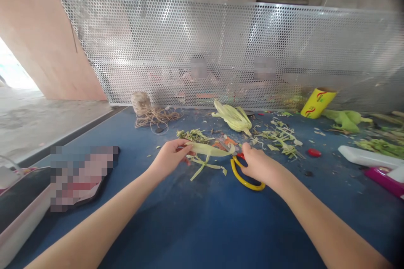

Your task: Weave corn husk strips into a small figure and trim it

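Between the fingers of my left hand [170, 155] is one end of a pale green corn husk strip [206, 149], stretched out toward the right. My right hand [255, 162] grips a pair of scissors [248, 183] with yellow-coated handles and some red near the pivot. The blades are partly hidden by the husk's right end, where a curled piece stands up. Cut husk strips [202, 166] lie on the blue table below the held strip. Behind my hands sits a bundle of corn husks [233, 117].
Beige twine [154, 117] lies loose at the back left. Green scraps [284, 136] are strewn at the back right, near a yellow roll [318, 103] and a red piece [314, 152]. A white and magenta tool [375, 159] lies far right. A perforated metal panel [195, 29] borders the back.
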Action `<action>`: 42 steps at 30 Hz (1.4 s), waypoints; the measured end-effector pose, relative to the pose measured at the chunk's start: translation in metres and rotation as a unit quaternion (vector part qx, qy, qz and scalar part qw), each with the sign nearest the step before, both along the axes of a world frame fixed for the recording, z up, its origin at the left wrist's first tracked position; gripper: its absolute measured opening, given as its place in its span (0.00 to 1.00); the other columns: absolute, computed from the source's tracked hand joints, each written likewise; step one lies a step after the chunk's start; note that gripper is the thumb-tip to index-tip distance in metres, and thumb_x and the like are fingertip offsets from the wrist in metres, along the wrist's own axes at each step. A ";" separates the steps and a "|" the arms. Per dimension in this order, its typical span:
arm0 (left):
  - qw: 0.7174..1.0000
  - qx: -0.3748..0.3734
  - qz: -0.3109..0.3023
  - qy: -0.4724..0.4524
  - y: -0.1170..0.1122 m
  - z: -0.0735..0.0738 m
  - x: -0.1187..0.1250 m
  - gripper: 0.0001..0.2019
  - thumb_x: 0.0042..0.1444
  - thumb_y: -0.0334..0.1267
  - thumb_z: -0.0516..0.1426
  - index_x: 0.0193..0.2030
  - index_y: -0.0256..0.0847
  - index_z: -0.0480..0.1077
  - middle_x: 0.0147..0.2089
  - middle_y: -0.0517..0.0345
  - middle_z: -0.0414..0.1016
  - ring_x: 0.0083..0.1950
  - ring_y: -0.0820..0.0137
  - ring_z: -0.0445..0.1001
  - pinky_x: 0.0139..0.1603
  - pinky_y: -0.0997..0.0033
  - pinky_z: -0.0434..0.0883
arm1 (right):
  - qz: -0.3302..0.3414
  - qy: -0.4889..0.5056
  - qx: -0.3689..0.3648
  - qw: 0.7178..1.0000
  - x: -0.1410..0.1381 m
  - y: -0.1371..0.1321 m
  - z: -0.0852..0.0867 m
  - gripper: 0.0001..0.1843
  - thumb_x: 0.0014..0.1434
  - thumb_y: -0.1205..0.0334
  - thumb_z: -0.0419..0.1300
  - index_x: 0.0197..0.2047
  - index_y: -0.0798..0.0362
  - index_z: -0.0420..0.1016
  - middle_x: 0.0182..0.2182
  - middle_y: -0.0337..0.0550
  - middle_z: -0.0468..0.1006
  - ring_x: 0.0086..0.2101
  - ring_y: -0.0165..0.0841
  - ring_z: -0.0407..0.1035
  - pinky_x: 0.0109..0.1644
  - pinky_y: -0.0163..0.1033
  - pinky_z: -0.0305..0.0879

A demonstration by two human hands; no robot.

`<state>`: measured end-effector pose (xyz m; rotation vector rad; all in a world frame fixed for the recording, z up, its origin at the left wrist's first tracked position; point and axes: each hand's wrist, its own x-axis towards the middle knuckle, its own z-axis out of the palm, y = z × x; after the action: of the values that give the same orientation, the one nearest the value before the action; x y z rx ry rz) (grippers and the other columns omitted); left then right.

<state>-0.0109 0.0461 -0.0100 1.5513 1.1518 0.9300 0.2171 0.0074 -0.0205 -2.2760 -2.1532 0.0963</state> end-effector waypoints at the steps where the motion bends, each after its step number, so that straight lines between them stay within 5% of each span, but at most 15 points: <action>1: 1.000 0.006 0.005 0.003 0.000 0.000 -0.001 0.07 0.48 0.37 0.57 0.32 0.36 0.72 0.28 0.56 0.75 0.26 0.72 0.73 0.25 0.74 0.71 | -0.003 -0.007 0.001 1.000 -0.001 -0.001 0.000 0.14 0.45 0.71 0.58 0.35 0.55 0.59 0.26 0.51 0.72 0.34 0.47 0.71 0.25 0.36 0.57; 6: 0.999 0.046 0.021 0.002 -0.003 0.003 0.000 0.11 0.47 0.34 0.56 0.39 0.37 0.71 0.27 0.58 0.74 0.31 0.67 0.75 0.25 0.73 0.72 | -0.023 -0.044 0.028 0.998 -0.008 0.001 -0.004 0.19 0.40 0.76 0.58 0.36 0.57 0.58 0.31 0.52 0.71 0.30 0.45 0.71 0.25 0.36 0.58; 11: 0.996 0.075 0.042 0.026 -0.004 0.006 -0.003 0.12 0.46 0.35 0.58 0.40 0.40 0.74 0.29 0.59 0.77 0.21 0.74 0.71 0.29 0.72 0.72 | -0.056 -0.087 0.098 0.990 -0.004 0.001 0.001 0.17 0.43 0.77 0.55 0.38 0.59 0.58 0.37 0.62 0.69 0.37 0.50 0.70 0.31 0.40 0.61; 15: 0.995 0.079 0.044 0.041 -0.004 0.008 -0.006 0.13 0.46 0.36 0.59 0.41 0.41 0.75 0.35 0.59 0.79 0.22 0.75 0.72 0.34 0.71 0.72 | -0.097 -0.098 0.133 0.982 0.017 0.002 0.015 0.14 0.50 0.68 0.54 0.40 0.64 0.57 0.30 0.64 0.71 0.36 0.54 0.69 0.31 0.45 0.62; 18: 0.992 0.097 0.068 0.047 -0.006 0.010 -0.007 0.12 0.47 0.36 0.58 0.40 0.41 0.75 0.38 0.58 0.79 0.23 0.74 0.73 0.36 0.70 0.72 | -0.138 -0.088 0.213 0.963 0.039 0.006 0.024 0.22 0.49 0.55 0.57 0.40 0.63 0.57 0.30 0.65 0.72 0.37 0.56 0.68 0.31 0.46 0.62; 22: 0.983 0.138 0.108 0.054 -0.008 0.011 -0.006 0.14 0.46 0.35 0.59 0.42 0.41 0.75 0.38 0.58 0.79 0.26 0.72 0.74 0.34 0.71 0.72 | -0.061 -0.017 0.300 0.952 0.047 0.005 0.031 0.25 0.45 0.49 0.59 0.38 0.56 0.55 0.30 0.55 0.72 0.35 0.49 0.69 0.30 0.42 0.61; 29: 0.961 0.200 0.154 0.114 -0.006 0.013 -0.011 0.13 0.45 0.36 0.60 0.41 0.41 0.75 0.32 0.57 0.79 0.30 0.68 0.75 0.34 0.69 0.72 | 0.121 -0.066 0.280 0.950 -0.011 -0.020 0.030 0.17 0.48 0.49 0.54 0.35 0.53 0.58 0.28 0.47 0.71 0.31 0.40 0.67 0.23 0.37 0.55; 37: 0.943 0.243 0.160 0.159 -0.009 0.016 -0.007 0.12 0.45 0.34 0.60 0.40 0.39 0.72 0.30 0.59 0.77 0.30 0.70 0.74 0.32 0.72 0.71 | 0.135 -0.092 0.269 0.949 -0.034 -0.033 0.026 0.16 0.48 0.53 0.56 0.37 0.54 0.61 0.29 0.44 0.73 0.32 0.39 0.67 0.21 0.34 0.50; 42: 0.903 0.338 0.147 0.220 -0.011 0.012 -0.004 0.09 0.46 0.30 0.60 0.36 0.40 0.73 0.28 0.62 0.77 0.29 0.71 0.72 0.32 0.73 0.70 | 0.140 -0.095 0.287 0.943 -0.040 -0.038 0.028 0.14 0.49 0.56 0.56 0.37 0.55 0.62 0.29 0.45 0.73 0.33 0.38 0.67 0.22 0.34 0.50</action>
<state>-0.0149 0.0352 0.0015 2.2748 1.5034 1.3147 0.1771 -0.0306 0.0070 -1.7030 -2.1899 -0.6811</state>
